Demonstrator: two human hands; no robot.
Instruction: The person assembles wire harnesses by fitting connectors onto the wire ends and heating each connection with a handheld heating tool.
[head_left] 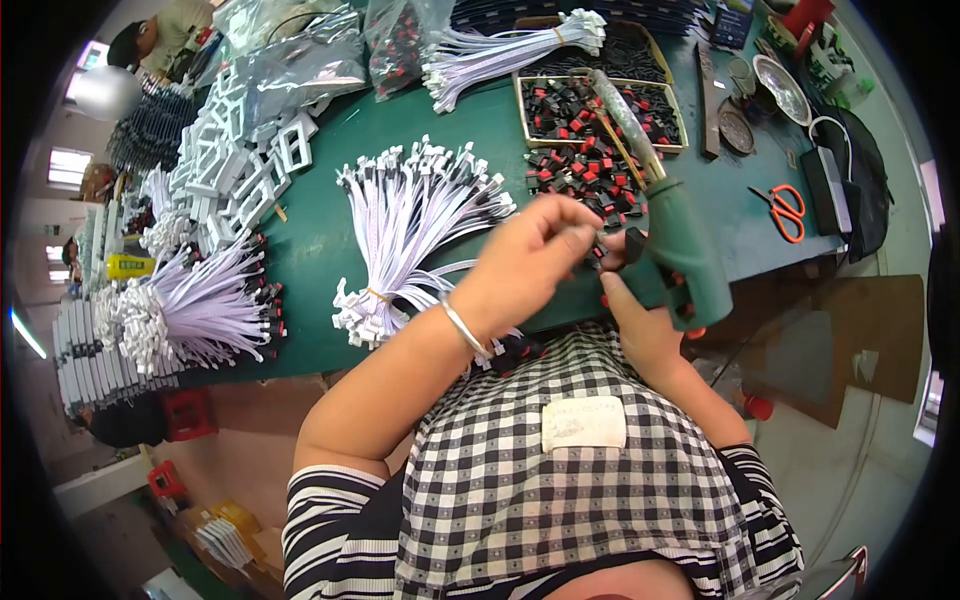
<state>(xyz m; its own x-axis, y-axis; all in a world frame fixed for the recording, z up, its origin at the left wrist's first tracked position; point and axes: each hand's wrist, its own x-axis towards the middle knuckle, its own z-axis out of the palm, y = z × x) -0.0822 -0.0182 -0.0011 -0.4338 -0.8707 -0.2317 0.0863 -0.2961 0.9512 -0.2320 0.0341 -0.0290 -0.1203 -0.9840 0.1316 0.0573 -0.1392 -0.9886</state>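
My left hand (530,262), with a bracelet at the wrist, is closed in a pinch; what its fingertips hold is too small to make out. Right at those fingertips, my right hand (648,335) grips a small black-and-red rocker switch (598,252) between thumb and finger. In front of my right hand stands a green-handled soldering gun (685,245), tip pointing away and hiding part of that hand. Beyond both hands lies a loose pile of similar switches (590,178). Left of my left hand is a bundle of white cables (400,225) with small connectors.
A box (535,135) of switches stands behind the pile. More white cables lie at the back (515,55) and left (205,310). White plastic frames (235,165) are heaped at left. Orange-handled scissors (785,212) lie right, near a black bag (855,180). Other people are at far left.
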